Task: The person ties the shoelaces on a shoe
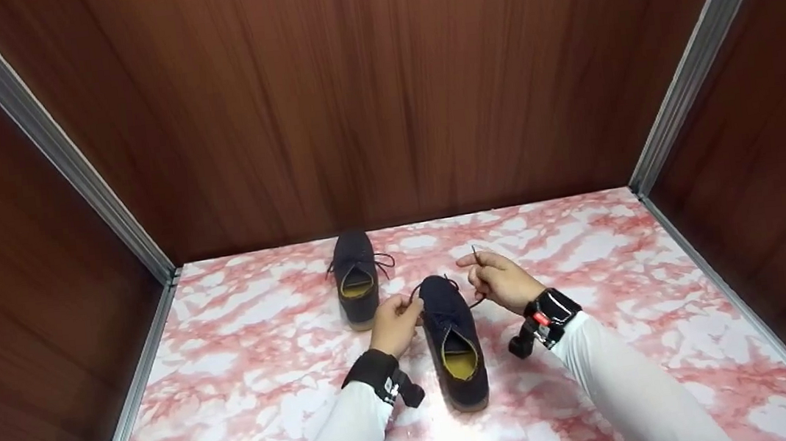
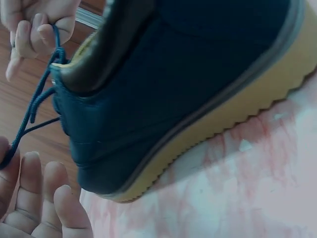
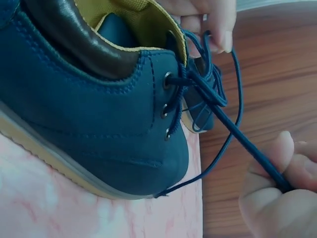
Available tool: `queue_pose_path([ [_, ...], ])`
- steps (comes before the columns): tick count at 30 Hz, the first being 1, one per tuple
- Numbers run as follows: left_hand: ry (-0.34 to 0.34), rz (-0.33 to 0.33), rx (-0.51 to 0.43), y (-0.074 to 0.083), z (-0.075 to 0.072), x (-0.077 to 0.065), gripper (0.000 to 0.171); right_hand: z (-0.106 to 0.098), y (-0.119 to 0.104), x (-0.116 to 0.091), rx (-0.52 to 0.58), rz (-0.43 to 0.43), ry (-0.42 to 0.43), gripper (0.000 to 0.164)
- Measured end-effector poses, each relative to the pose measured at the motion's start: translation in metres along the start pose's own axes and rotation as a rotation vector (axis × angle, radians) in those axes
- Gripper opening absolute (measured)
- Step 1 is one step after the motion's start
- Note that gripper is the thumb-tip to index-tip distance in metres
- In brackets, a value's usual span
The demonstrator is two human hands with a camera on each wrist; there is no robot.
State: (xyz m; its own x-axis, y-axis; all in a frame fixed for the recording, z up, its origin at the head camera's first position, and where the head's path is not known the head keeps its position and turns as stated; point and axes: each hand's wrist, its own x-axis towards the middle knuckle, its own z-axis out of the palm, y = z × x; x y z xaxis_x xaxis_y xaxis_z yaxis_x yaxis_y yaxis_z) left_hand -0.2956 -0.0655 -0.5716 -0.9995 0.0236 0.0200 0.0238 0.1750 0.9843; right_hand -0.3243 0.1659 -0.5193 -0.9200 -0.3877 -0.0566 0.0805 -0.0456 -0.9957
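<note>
A dark blue lace-up shoe (image 1: 444, 296) with a yellow lining stands upright on the table, its toe pointing away from me. My left hand (image 1: 397, 323) is at its left side and pinches one end of the shoelace (image 2: 21, 135) between thumb and forefinger. To the right of the shoe, my right hand (image 1: 507, 283) grips the other lace end (image 3: 242, 137), drawn taut from the top eyelet. The two laces cross over the tongue in the right wrist view. A loose lace tip (image 3: 171, 190) hangs down by the toe.
The matching shoe (image 1: 352, 247), its lace tied in a bow (image 1: 383, 260), stands further back to the left. Brown wood-grain panels (image 1: 378, 89) with metal edge strips rise on three sides of the red-and-white marbled table (image 1: 250, 399).
</note>
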Motion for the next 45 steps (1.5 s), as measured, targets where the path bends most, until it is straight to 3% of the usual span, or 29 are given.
queue_pose_path([
  [3,-0.003,0.005,-0.055,0.004,0.000,0.000,0.025,-0.003,-0.001,-0.002,0.009,-0.026,-0.020,0.036],
  [8,-0.015,0.012,-0.142,0.012,0.002,0.000,0.026,-0.006,-0.002,-0.004,0.090,-0.018,0.027,0.045],
  [15,-0.014,-0.020,-0.270,0.023,0.002,0.002,0.029,-0.006,-0.005,-0.004,0.063,-0.035,0.127,0.041],
  [19,-0.008,-0.045,-0.350,0.027,0.000,0.003,0.028,-0.005,-0.010,-0.006,0.067,-0.039,0.136,0.037],
  [22,-0.013,-0.046,-0.401,0.029,-0.002,0.004,0.028,-0.005,-0.015,-0.008,0.099,-0.011,0.109,0.025],
  [28,-0.021,-0.014,-0.509,0.033,-0.007,0.005,0.031,-0.014,-0.017,-0.012,0.025,-0.040,-0.004,0.031],
  [34,-0.062,0.015,-0.654,0.036,-0.008,0.004,0.031,-0.019,-0.014,-0.014,0.098,-0.012,-0.046,0.032],
  [45,-0.098,-0.010,-0.683,0.034,-0.007,0.003,0.029,-0.010,-0.008,-0.014,0.084,-0.087,0.052,0.033],
])
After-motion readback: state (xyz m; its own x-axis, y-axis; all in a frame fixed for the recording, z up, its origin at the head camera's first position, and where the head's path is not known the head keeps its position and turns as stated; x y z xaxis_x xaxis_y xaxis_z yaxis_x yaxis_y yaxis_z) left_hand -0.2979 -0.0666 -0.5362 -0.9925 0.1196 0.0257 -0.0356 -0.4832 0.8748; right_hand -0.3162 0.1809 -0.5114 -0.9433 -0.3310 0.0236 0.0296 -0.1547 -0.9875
